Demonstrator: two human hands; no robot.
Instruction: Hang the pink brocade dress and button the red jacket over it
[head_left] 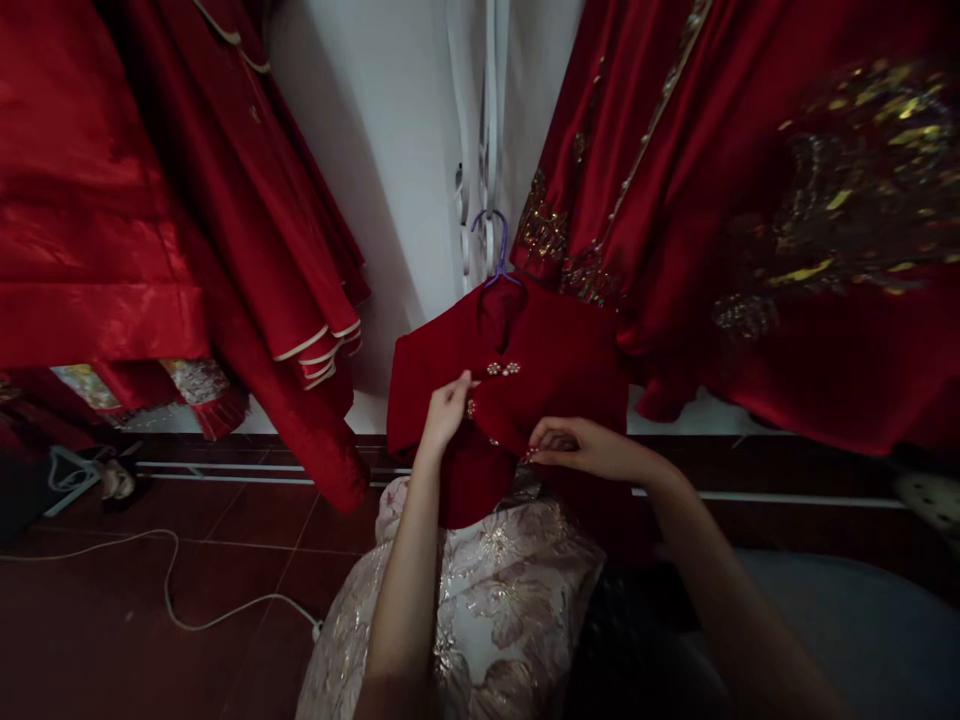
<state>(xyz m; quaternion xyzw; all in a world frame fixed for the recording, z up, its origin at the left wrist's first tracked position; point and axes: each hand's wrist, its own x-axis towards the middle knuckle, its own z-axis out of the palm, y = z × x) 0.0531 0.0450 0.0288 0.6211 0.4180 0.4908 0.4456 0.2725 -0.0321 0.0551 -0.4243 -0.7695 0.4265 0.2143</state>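
A short red jacket (562, 350) hangs on a purple hanger (501, 262) in front of me. Its collar has an opening at the top, and a beaded clasp (503, 369) sits fastened below it. My left hand (448, 408) pinches the edge of the front beside the second ornament (471, 409). Lower down and to the right, my right hand (574, 445) is closed with its fingertips on the other front edge, at a small beaded ornament (531, 454). Between my hands the front parts lie apart toward the hem. A pale flowered brocade garment (510, 610) shows beneath the jacket.
Red garments (247, 200) hang at the left, and red sequined gowns (675, 220) hang at the right. White straps (487, 110) run down the wall. A pale cable (172, 590) crosses the dark tiled floor. Low metal rails (225, 475) stand behind, and a grey rounded surface (840, 620) is at lower right.
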